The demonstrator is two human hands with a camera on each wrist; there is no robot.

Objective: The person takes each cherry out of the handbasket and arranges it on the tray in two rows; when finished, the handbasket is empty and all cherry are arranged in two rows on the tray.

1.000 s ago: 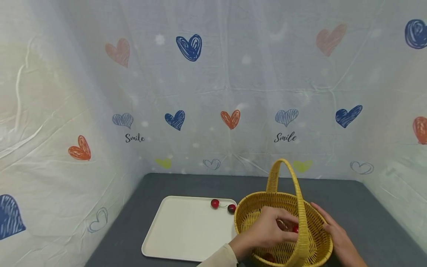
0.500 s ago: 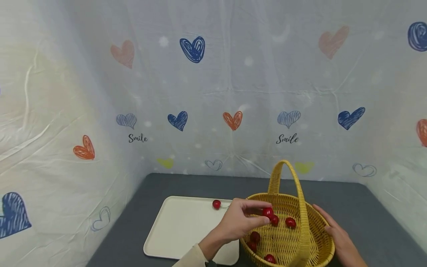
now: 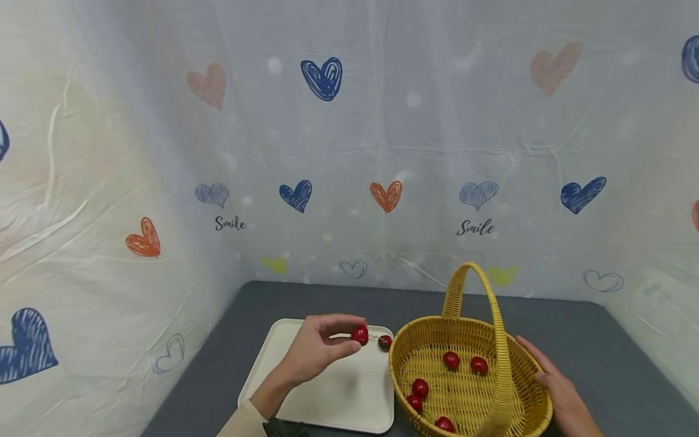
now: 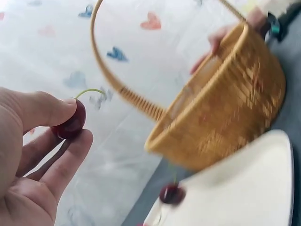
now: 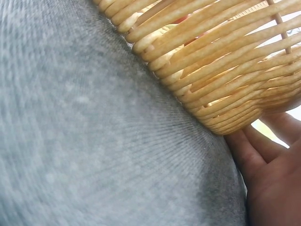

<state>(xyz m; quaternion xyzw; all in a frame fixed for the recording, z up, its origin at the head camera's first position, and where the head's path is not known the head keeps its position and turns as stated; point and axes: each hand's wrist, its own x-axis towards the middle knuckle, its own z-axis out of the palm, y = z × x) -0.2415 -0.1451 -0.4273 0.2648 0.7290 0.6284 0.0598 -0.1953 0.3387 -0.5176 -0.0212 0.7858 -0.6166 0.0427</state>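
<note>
My left hand (image 3: 319, 349) pinches a dark red cherry (image 4: 71, 120) between thumb and fingertips, its thin green stem sticking out. In the head view it hovers over the cream tray (image 3: 338, 400). At the tray's far right corner lies another cherry (image 3: 384, 343). The yellow wicker basket (image 3: 401, 346) stands right of the tray, its handle arching up. Inside it are several cherries (image 3: 479, 365). My right hand (image 3: 562, 388) rests against the basket's right side near the rim; its fairly straight fingers (image 5: 247, 150) touch the outer wall in the right wrist view.
A dark grey table (image 3: 590, 346) carries the tray and basket. White sheeting (image 3: 415, 139) printed with hearts hangs behind and at both sides. The basket's handle (image 3: 499, 340) rises over its opening. A red sliver shows at the left wrist view's bottom edge.
My left hand has come out of the basket with a cherry and moved left over the tray. The right hand stays against the basket.
</note>
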